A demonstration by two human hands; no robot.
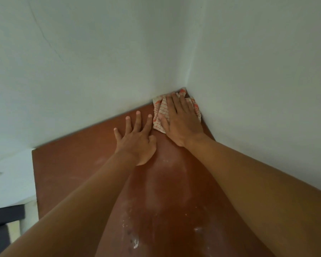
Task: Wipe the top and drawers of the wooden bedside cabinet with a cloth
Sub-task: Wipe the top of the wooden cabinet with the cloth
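flat, both hands [182,123] on cabinet top [67,169]

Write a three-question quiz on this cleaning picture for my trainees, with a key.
1. Multiple choice: where on the cabinet top does the cloth lie?
A) at the near front edge
B) in the far corner where the two walls meet
C) hanging off the left side
2. True or false: the left hand presses the cloth.
3. Fill in: the whitish smears lie ____ to the person than the cloth does.

Key
1. B.
2. False: the right hand lies flat on the cloth, and the left rests on bare wood beside it.
3. Nearer.
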